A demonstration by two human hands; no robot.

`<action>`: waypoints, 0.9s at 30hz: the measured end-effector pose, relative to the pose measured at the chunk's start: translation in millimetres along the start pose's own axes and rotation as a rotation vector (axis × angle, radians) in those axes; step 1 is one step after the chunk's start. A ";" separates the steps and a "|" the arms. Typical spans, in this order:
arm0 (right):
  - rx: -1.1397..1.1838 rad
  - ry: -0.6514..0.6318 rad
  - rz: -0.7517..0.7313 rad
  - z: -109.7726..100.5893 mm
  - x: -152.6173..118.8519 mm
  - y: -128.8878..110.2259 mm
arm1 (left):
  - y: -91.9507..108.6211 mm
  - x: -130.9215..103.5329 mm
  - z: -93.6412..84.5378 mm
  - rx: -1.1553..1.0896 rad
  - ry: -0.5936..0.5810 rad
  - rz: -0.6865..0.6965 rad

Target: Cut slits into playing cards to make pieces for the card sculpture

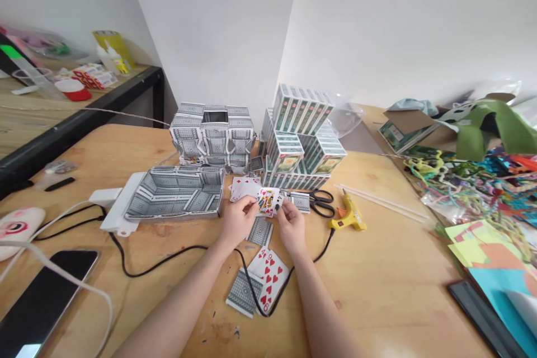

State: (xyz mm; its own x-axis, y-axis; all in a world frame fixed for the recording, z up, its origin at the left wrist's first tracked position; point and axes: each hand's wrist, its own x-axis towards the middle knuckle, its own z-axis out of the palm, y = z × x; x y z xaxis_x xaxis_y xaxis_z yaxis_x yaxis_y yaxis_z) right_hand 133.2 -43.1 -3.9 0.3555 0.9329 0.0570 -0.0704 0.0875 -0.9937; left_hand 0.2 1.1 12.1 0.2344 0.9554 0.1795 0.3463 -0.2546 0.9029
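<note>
Black cord (157,261) across front tabletop (377,302)

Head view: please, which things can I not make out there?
All in the head view:
- 4 card: lower part, hidden by right fingers.
- Phone: cut off by left and bottom edges.
- Decks: label print, too small.
- Tall box: inner floor, hidden by its walls.

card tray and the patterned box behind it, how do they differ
The tray is low and shallow, while the box stands clearly taller. The tray is open across its whole top; the box has just a small rectangular opening up there. The tray sits nearer the person, and the box stands farther back, toward the wall. Both are covered in the same grey patterned card backs.
</note>
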 end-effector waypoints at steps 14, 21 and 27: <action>-0.619 0.358 -0.123 4.6 -13.6 1.9 | 6.9 -15.4 9.0 0.340 -0.091 0.341; -0.385 0.214 -0.148 -1.0 -7.8 0.0 | 5.3 -13.9 9.5 0.316 0.031 0.447; -0.344 0.125 -0.167 -2.9 -5.2 3.9 | -3.2 -10.3 7.2 0.349 0.046 0.367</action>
State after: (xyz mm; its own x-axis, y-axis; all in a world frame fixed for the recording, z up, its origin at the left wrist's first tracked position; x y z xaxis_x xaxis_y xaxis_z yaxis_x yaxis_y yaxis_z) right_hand 133.7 -48.6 -8.4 0.4481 0.8639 0.2298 0.3068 0.0928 -0.9472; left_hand 3.2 -9.0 4.5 0.3598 0.7974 0.4844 0.5337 -0.6018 0.5942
